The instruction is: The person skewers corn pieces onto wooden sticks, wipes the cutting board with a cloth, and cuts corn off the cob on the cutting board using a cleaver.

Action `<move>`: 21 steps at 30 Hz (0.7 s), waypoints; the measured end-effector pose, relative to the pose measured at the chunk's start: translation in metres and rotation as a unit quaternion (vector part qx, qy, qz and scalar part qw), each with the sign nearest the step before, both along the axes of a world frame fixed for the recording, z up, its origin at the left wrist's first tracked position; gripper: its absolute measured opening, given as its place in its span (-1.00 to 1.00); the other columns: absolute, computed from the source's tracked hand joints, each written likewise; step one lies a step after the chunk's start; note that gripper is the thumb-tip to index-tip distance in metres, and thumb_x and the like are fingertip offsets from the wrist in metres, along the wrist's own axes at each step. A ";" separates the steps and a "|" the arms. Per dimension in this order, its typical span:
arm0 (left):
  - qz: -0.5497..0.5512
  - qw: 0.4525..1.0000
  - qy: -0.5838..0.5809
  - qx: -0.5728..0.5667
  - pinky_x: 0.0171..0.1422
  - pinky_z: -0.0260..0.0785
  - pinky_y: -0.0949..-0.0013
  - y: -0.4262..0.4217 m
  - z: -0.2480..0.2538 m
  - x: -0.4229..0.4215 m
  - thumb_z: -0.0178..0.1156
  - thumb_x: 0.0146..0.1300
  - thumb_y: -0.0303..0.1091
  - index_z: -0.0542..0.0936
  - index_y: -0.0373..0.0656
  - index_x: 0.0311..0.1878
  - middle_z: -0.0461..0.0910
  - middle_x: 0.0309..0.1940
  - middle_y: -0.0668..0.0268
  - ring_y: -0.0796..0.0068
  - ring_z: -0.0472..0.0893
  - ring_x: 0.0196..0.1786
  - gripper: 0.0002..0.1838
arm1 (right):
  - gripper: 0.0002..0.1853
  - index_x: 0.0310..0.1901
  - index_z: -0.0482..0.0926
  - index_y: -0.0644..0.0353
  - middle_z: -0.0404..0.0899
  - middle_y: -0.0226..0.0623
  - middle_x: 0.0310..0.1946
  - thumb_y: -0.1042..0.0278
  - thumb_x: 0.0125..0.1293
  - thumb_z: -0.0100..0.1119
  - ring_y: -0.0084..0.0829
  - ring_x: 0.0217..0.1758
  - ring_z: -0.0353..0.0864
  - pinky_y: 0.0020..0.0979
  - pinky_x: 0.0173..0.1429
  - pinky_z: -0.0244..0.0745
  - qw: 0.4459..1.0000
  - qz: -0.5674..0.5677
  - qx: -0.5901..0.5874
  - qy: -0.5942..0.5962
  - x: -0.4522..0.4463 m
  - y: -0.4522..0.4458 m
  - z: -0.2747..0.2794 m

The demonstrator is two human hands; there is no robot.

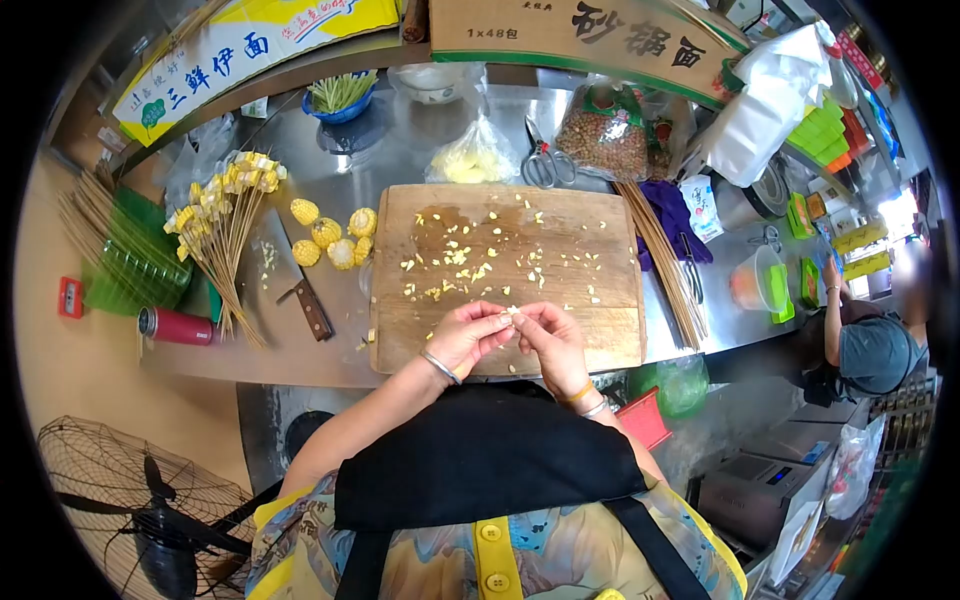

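Left hand: fingers [466,338] drawn in narrow, the tips pinching a small pale piece [512,311]; 1 silver bracelet [440,368] at the wrist.
Right hand: fingers [549,334] likewise narrow, the tips meeting the left hand's at the same piece; 2 bands [586,399] at the wrist.
Piece in hand: located above the near edge of the cutting board [610,335]; exact shape too small to tell.
Board: wooden, on the metal counter [345,350]; pale yellow bits [460,256] scattered over its surface.
Corn: 6 cob pieces [326,232] grouped just left of the board.
Knife [316,312]: lying flat beyond the cobs, wooden handle toward the person; bits near the blade.
Skewers: 1 bundle of loaded sticks [230,190] at left; 1 bundle of plain sticks [665,262] along the board's right side.
Far edge: 1 clear bag [473,155] with pale yellow contents, beside 1 pair of scissors [545,165].
Right background: 1 other person [872,352], well apart from the board.
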State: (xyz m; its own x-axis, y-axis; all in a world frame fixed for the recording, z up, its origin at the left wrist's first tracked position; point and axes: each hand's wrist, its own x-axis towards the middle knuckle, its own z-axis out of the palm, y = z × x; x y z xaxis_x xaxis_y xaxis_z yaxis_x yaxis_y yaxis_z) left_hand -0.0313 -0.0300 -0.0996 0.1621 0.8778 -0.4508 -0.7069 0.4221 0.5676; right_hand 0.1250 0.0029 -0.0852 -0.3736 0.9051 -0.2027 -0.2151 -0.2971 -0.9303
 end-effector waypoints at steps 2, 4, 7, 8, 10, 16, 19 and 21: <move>0.002 1.000 0.018 0.002 -0.04 0.55 0.56 0.001 0.000 0.000 0.19 0.24 -0.51 0.51 -0.26 -0.18 0.57 -0.25 0.30 0.56 0.61 -0.20 -0.89 | -0.94 -0.25 0.59 0.25 0.52 -0.53 -0.52 0.48 0.29 0.17 -0.76 -0.54 0.38 -0.67 -0.46 0.29 1.000 0.010 0.014 -0.026 0.000 0.000 -0.004; 0.014 0.995 0.097 0.003 -0.09 0.54 0.57 0.002 0.003 0.004 0.17 0.24 -0.53 0.50 -0.25 -0.24 0.56 -0.28 0.30 0.57 0.60 -0.24 -0.94 | -0.94 -0.25 0.58 0.26 0.52 -0.51 -0.52 0.48 0.29 0.17 -0.75 -0.53 0.40 -0.67 -0.45 0.31 0.993 0.008 0.082 -0.080 -0.001 0.000 -0.008; 0.024 0.998 0.050 -0.017 -0.12 0.53 0.58 0.004 -0.003 0.005 0.17 0.23 -0.52 0.48 -0.23 -0.29 0.55 -0.30 0.31 0.57 0.58 -0.28 -0.94 | -0.92 -0.24 0.58 0.27 0.54 -0.49 -0.50 0.47 0.29 0.18 -0.74 -0.53 0.42 -0.66 -0.44 0.35 0.968 0.006 0.187 -0.168 -0.004 -0.001 -0.008; 0.023 0.998 0.050 -0.018 -0.12 0.53 0.58 0.004 -0.004 0.004 0.17 0.23 -0.52 0.48 -0.23 -0.29 0.55 -0.30 0.31 0.57 0.58 -0.28 -0.94 | -0.91 -0.23 0.58 0.28 0.55 -0.49 -0.49 0.46 0.29 0.19 -0.73 -0.53 0.42 -0.66 -0.43 0.36 0.953 0.006 0.224 -0.203 -0.005 -0.001 -0.007; 0.032 0.999 -0.005 -0.012 -0.07 0.55 0.55 0.005 0.003 0.003 0.13 0.26 -0.54 0.50 -0.26 -0.22 0.56 -0.28 0.28 0.52 0.60 -0.22 -0.94 | -0.90 -0.22 0.58 0.27 0.56 -0.48 -0.47 0.46 0.29 0.19 -0.73 -0.52 0.42 -0.65 -0.42 0.35 0.988 -0.014 0.120 -0.095 -0.006 0.004 -0.001; 0.022 0.996 -0.082 -0.012 0.05 0.56 0.48 0.003 0.003 0.005 0.09 0.30 -0.55 0.50 -0.33 -0.04 0.57 -0.15 0.21 0.41 0.63 -0.09 -0.82 | -0.87 -0.18 0.59 0.27 0.59 -0.47 -0.44 0.43 0.29 0.20 -0.74 -0.44 0.44 -0.68 -0.39 0.32 0.999 -0.021 -0.007 0.033 -0.004 0.008 -0.003; 0.039 0.993 -0.111 -0.021 -0.02 0.56 0.57 -0.003 0.003 0.004 0.16 0.28 -0.51 0.55 -0.31 -0.12 0.59 -0.21 0.25 0.52 0.62 -0.16 -0.86 | -0.88 -0.19 0.60 0.27 0.56 -0.49 -0.42 0.45 0.28 0.20 -0.75 -0.43 0.43 -0.68 -0.37 0.33 1.000 -0.018 -0.005 0.023 -0.004 0.002 -0.008; 0.031 0.995 -0.089 -0.025 0.02 0.56 0.52 -0.004 -0.008 0.003 0.12 0.30 -0.51 0.51 -0.32 -0.06 0.59 -0.18 0.22 0.45 0.63 -0.11 -0.82 | -0.90 -0.20 0.61 0.24 0.54 -0.51 -0.38 0.47 0.28 0.20 -0.71 -0.41 0.39 -0.66 -0.33 0.28 0.994 -0.016 0.085 -0.063 -0.002 -0.001 -0.009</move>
